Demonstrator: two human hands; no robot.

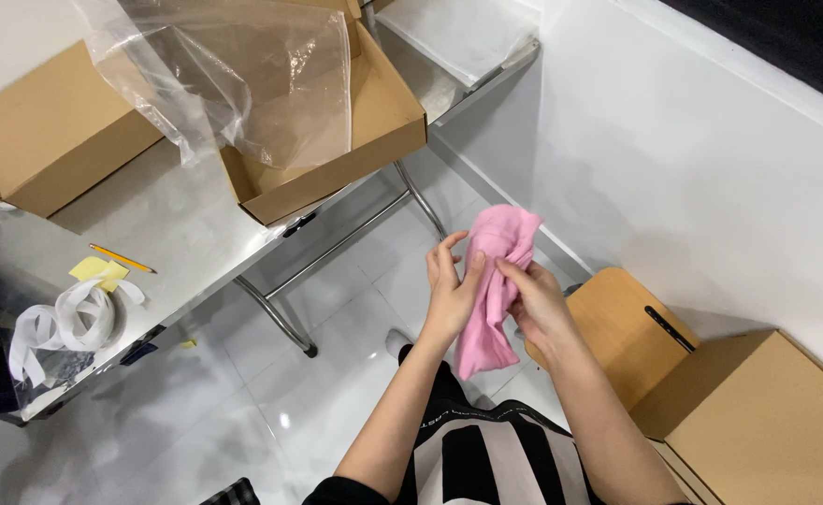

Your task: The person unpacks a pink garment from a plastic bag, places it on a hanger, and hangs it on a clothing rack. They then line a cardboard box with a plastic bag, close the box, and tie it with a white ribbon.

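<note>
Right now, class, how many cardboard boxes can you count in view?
3: a closed box at the table's left, an open box holding clear plastic beside it, and another box at lower right. Others may be out of view.

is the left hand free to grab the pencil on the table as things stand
Probably not at once: the left hand is gripping the pink cloth along with the right hand. The pencil itself lies uncovered.
</note>
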